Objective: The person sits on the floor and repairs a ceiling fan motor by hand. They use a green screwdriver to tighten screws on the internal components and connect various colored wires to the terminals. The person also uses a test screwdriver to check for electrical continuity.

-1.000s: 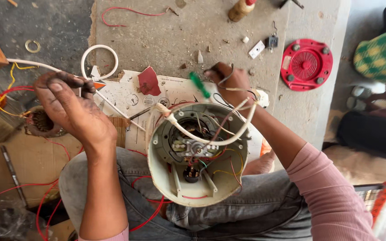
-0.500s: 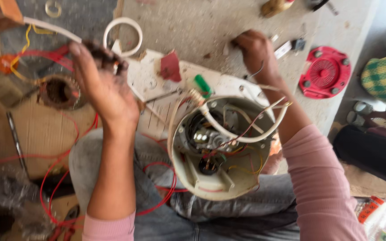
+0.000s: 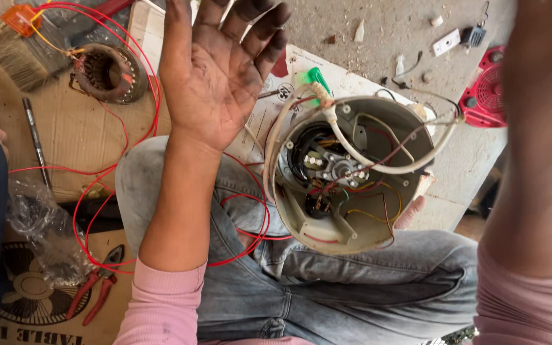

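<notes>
Overhead, left hand (image 3: 215,70) empty, fingers spread, right hand cut off, grip unseen, above fan housing (image 3: 352,172).

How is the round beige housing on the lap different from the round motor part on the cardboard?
The beige housing is larger, pale plastic and open like a bowl, with wires and a white cable inside. The motor part is smaller, a dark metal ring with a hollow centre. The housing rests on the person's lap; the motor part lies on cardboard. Both are round and have red wire attached.

We see a round beige matt plastic motor housing (image 3: 352,179) with glossy white insulated cable (image 3: 378,163), rough grey concrete slab (image 3: 378,38), brown matt cardboard sheet (image 3: 71,134), faded blue denim jeans (image 3: 352,294).
</notes>
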